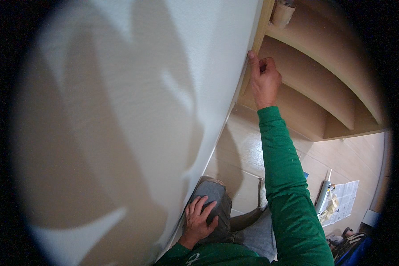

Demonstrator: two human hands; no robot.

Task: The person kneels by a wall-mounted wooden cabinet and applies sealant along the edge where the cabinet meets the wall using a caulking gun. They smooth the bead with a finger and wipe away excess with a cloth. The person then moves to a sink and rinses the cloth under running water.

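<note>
My right hand (pixel 266 84) reaches up to the wooden shelf unit (pixel 306 111), where its side edge meets the white wall (pixel 217 57). The thumb is stretched out with its tip on that upright edge strip. The other fingers are curled into a loose fist, and I see nothing in them. Low down beside the wall, my left hand (pixel 199 221) lies on my bent knee in grey trousers, its fingers spread and holding nothing.
On the tiled floor to the right, a caulking tube (pixel 323 193) with a pointed nozzle lies beside printed paper (pixel 346 199) and crumpled yellowish material (pixel 330 210). A blue bag (pixel 354 252) with dark items stands at lower right. A beige cup-like container (pixel 283 15) sits on an upper shelf.
</note>
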